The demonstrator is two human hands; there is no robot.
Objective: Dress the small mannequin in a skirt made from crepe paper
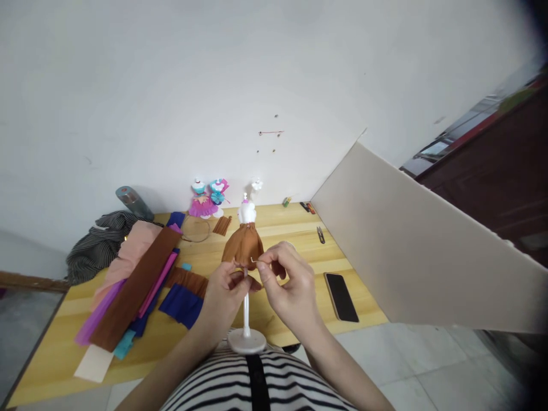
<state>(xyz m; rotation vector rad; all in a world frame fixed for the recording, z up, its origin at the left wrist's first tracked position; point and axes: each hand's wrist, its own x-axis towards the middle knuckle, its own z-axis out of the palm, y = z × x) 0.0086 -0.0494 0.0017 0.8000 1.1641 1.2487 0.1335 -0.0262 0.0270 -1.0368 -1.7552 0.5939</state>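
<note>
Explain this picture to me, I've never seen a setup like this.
There's no machine here: a person works with two bare hands, and this single picture comes from a camera worn on their head, looking forward and down. The left hand is at the hem of a brown skirt on a small white stand. The right hand pinches something thin and pale, too small to identify. On the wooden table lie fabric strips to the left, with a phone and small snips to the right.
</note>
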